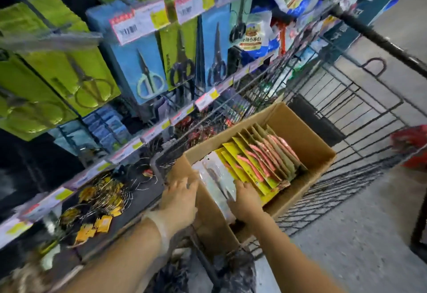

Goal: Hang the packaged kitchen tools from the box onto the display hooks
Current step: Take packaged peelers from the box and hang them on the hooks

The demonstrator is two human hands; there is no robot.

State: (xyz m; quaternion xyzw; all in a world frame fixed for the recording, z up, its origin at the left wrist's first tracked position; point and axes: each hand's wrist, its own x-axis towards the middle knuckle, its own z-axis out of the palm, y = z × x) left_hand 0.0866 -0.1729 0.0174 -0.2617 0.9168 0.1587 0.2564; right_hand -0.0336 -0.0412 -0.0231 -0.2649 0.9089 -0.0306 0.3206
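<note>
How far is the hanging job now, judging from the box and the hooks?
Done: scissor packs hang on hooks, though whether from this box is unclear. In hand: the right hand reaches into the box; the left hand rests on its edge. Left: a row of yellow packs.

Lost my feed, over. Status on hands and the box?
Left hand on the cardboard box near wall. Right hand inside, fingers on clear packet. Yellow packets still boxed. Nothing blocking.
</note>
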